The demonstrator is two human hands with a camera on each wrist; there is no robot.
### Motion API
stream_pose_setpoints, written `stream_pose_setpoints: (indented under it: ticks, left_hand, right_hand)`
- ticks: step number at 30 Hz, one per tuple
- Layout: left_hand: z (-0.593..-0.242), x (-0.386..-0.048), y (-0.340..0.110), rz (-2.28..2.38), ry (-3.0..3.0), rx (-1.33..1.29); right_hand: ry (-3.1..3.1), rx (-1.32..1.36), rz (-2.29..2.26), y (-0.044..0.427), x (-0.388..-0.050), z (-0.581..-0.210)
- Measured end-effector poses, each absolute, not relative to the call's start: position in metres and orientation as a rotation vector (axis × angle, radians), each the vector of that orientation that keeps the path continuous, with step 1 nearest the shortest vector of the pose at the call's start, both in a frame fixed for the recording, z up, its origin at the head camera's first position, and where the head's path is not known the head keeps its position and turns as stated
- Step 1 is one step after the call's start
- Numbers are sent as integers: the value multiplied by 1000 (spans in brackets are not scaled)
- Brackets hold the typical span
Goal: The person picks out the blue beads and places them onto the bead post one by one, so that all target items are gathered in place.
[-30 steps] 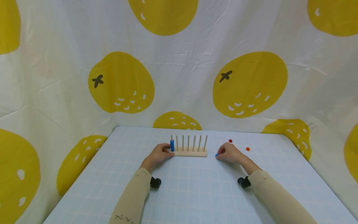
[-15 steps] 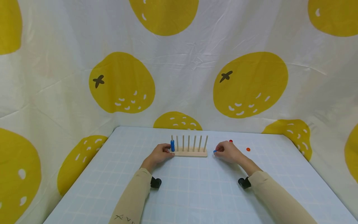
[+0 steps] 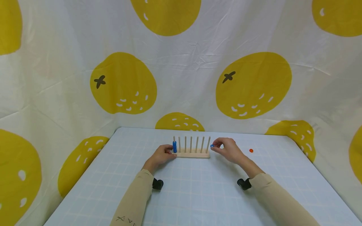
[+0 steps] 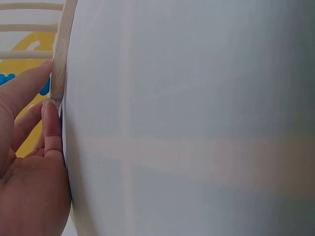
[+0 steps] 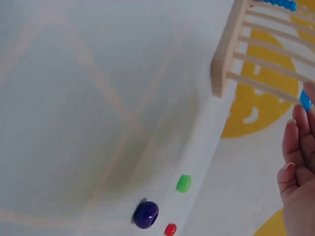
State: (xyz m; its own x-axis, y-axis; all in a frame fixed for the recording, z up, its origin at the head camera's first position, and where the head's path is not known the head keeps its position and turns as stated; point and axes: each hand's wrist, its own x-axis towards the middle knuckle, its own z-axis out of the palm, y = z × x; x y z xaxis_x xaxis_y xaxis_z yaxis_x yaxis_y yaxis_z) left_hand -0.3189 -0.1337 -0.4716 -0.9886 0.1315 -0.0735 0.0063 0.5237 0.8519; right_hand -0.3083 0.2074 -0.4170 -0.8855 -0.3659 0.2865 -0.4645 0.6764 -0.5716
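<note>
A wooden peg stand [image 3: 193, 155] with a row of upright pegs rests on the table. Blue beads [image 3: 174, 147] are stacked on its leftmost peg. My left hand [image 3: 161, 154] grips the base at its left end; in the left wrist view, fingertips touch the base's end [image 4: 59, 73]. Between thumb and fingers of my right hand [image 3: 230, 151] is a blue bead [image 3: 212, 146], raised beside the upper part of the rightmost peg. The right wrist view has this bead [image 5: 305, 100] near that peg's tip; whether they touch I cannot tell.
An orange-red bead [image 3: 251, 150] lies right of my right hand. In the right wrist view, a purple bead [image 5: 146, 214], a green bead [image 5: 184, 183] and a red bead [image 5: 170, 229] lie on the table. A fruit-patterned curtain [image 3: 186, 78] hangs behind the table.
My right hand has lifted the blue bead from the table and carried it up and left to the rightmost peg. It now hides the far red bead. My left hand stays put.
</note>
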Motion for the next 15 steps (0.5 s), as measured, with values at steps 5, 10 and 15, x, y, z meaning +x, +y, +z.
stream_pose_setpoints:
  ticks: [5, 10, 15]
  left_hand:
    - [-471, -318, -133, 1469, 2626, 121]
    - [-469, -317, -133, 1484, 2606, 135]
    - [-468, -315, -133, 1493, 2601, 129]
  right_hand:
    - [-2670, 698, 1000, 197, -303, -410]
    - [-2629, 744, 1011, 186, -301, -404]
    - [-2575, 816, 1039, 172, -302, -397]
